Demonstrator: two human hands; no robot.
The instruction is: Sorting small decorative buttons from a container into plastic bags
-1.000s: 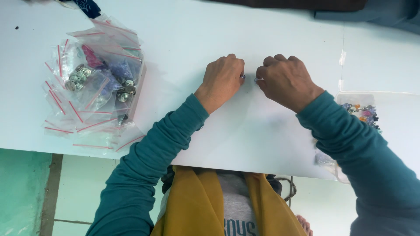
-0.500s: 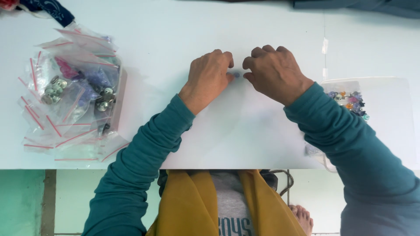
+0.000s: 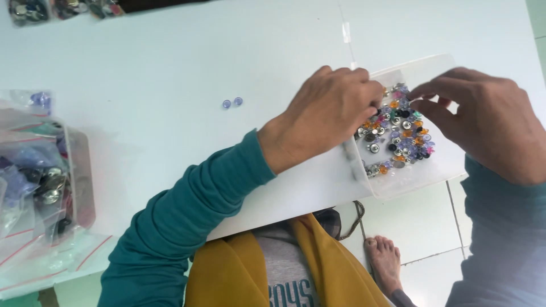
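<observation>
Now both hands dig in the clear plastic tray (image 3: 449, 170) of tiny coloured beads (image 3: 398, 133). Left hand (image 3: 327, 116) and right hand (image 3: 489, 128) pinch fingers together; what they hold is hidden. Two small purple beads (image 3: 232, 103) lie on the white worktop (image 3: 170, 68); most wait in the tray.

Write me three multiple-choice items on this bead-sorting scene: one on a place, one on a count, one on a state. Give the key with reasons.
1. Where do the two loose purple beads lie?
A. On the white table, left of the left hand
B. Inside the tray
C. On the floor by the foot

2. How many hands reach over the clear tray of mixed beads?
A. None
B. One
C. Two

3. How do the resealable bags at the table's left edge look?
A. Empty and flat
B. Filled with small items, piled together
C. Hanging from a hook

Key:
1 A, the pair sits on bare tabletop, apart from the tray.
2 C, the left hand and the right hand both have fingertips over the beads.
3 B, metal and purple pieces show through the plastic.
</observation>
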